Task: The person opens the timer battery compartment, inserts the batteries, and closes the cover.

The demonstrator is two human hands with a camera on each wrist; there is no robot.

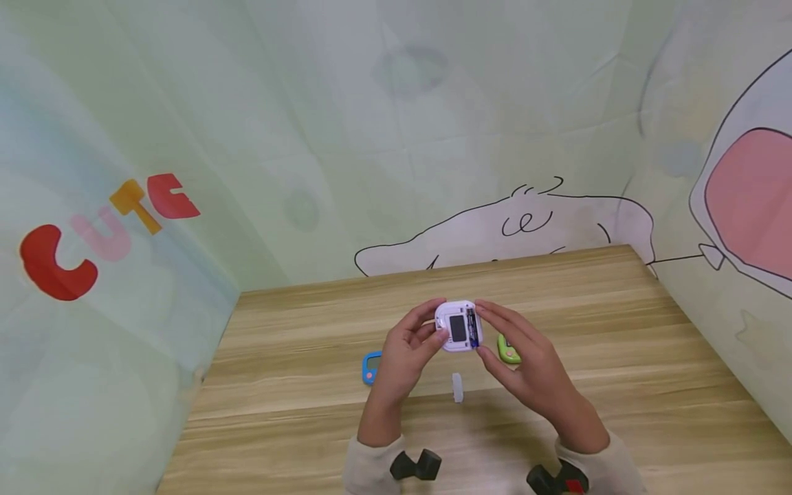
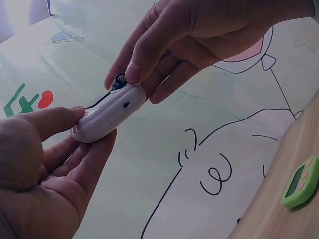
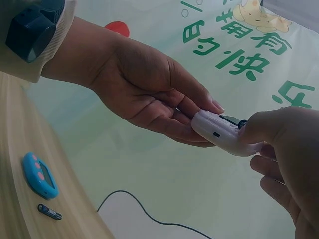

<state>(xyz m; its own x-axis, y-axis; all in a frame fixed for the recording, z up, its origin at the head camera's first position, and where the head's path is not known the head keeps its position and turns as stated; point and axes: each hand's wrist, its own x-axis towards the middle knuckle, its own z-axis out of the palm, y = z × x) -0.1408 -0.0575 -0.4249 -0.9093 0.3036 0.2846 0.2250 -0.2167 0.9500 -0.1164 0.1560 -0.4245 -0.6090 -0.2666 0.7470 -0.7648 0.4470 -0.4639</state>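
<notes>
A white pocket-size electronic device [image 1: 450, 343] is held up above the table, its back with a dark rectangle facing the head camera. My left hand [image 1: 403, 354] grips its left side, thumb on the back and fingers behind. A dark blue battery [image 1: 472, 328] lies along the open slot at the device's right side; in the left wrist view its end [image 2: 120, 79] stands slightly proud of the casing. My right hand [image 1: 532, 361] pinches the battery's two ends between thumb and fingers, against the device's edge. A small white strip, seemingly the battery cover [image 1: 457, 387], lies on the table below.
On the wooden table [image 1: 278, 385] a blue device [image 1: 370, 369] lies partly behind my left hand, and a green one [image 1: 507, 350] partly behind my right. A loose battery [image 3: 50, 211] rests beside the blue device [image 3: 40, 177]. Printed cloth [image 1: 346, 137] hangs around the table.
</notes>
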